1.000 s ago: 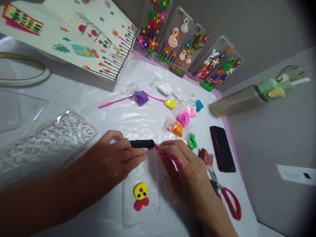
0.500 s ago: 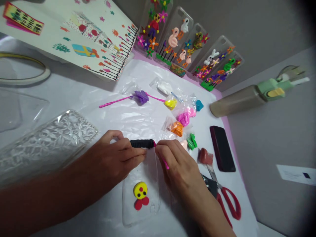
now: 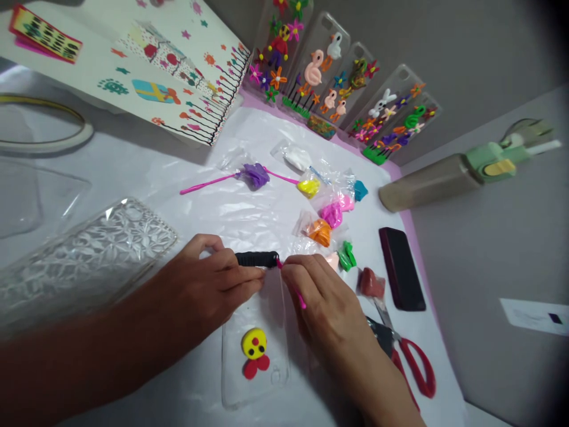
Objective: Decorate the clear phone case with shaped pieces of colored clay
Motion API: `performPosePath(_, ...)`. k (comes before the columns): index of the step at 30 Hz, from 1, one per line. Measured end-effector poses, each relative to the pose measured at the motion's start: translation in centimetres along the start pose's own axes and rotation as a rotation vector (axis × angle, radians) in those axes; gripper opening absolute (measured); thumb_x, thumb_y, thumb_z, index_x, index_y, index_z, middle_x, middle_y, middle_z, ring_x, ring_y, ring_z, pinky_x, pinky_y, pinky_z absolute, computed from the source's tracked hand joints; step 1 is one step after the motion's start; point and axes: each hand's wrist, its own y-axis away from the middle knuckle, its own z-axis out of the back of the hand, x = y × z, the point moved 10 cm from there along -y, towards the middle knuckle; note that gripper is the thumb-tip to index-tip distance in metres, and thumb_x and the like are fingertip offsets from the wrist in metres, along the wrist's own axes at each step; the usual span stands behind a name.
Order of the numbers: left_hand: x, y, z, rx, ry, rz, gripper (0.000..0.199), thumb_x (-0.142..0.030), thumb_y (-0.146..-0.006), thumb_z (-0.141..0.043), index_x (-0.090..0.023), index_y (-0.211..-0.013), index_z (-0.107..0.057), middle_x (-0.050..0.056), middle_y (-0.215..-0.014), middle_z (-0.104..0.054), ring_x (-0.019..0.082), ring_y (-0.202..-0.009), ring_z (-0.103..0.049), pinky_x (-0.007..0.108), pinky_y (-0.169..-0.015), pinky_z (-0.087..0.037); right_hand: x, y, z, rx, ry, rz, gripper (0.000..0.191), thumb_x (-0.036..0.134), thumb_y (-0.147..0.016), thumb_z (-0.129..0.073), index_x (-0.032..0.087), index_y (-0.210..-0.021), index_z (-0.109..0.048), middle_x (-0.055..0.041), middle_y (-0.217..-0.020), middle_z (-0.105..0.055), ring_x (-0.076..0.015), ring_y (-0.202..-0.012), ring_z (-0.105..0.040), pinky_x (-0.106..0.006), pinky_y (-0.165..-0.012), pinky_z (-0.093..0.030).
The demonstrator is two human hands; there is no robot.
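A: What occupies the hands?
B: A black ridged strip, at the far end of a clear phone case lying on the desk. The right hand keeps its grip around a pink tool, tip at the strip. The left hand touches the strip; whether its grip is clenched, I cannot tell.
A: And on the case?
B: A yellow face, touching red pieces.
A: The bags beyond?
B: Clear plastic, holding a purple lump, a white lump and an orange lump.
A: The bottle?
B: Near a dark phone, contents indistinct.
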Motion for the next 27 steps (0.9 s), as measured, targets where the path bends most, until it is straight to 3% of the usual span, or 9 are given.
performPosePath(3, 0.0, -0.1, -0.1, 0.034, -0.013, 0.000, 0.032, -0.010, -0.112, -0.037, -0.018, -0.124, -0.065, 0.001, -0.128, -0.076, 0.019, -0.097, -0.065, 0.045, -0.099, -0.036, -0.2, 0.2, 0.3, -0.020, -0.012, -0.003, 0.031, -0.007, -0.094, -0.037, 0.012, -0.101, -0.061, -0.0124, -0.092, -0.069, -0.0236, -0.083, -0.064, -0.036, -0.072, -0.058)
performPosePath(9, 0.1, 0.0, 0.2, -0.006, -0.020, 0.018, 0.028, -0.009, -0.111, -0.040, -0.017, -0.119, -0.065, 0.002, -0.125, -0.077, 0.019, -0.094, -0.066, 0.044, -0.097, -0.038, -0.2, 0.3, 0.6, -0.045, -0.049, 0.002, 0.032, -0.008, -0.093, -0.037, 0.013, -0.102, -0.060, -0.0119, -0.095, -0.069, -0.0230, -0.084, -0.063, -0.035, -0.073, -0.058)
performPosePath(19, 0.2, -0.1, 0.2, 0.000, -0.012, 0.018, 0.027, -0.009, -0.111, -0.041, -0.018, -0.114, -0.066, 0.001, -0.127, -0.076, 0.019, -0.095, -0.065, 0.044, -0.097, -0.037, -0.1, 0.7, -0.1, 0.082, -0.070, -0.024, 0.030, -0.007, -0.092, -0.040, 0.014, -0.098, -0.061, -0.0097, -0.089, -0.067, -0.0225, -0.079, -0.063, -0.035, -0.070, -0.057)
performPosePath(27, 0.2, -0.1, 0.0, 0.025, 0.005, 0.022, 0.031, -0.010, -0.112, -0.037, -0.019, -0.121, -0.066, 0.001, -0.126, -0.076, 0.019, -0.094, -0.065, 0.045, -0.097, -0.036, -2.2, 1.4, 0.6, -0.071, -0.238, -0.126, 0.032, -0.006, -0.096, -0.049, 0.021, -0.112, -0.059, -0.0056, -0.107, -0.070, -0.0170, -0.097, -0.067, -0.026, -0.081, -0.055)
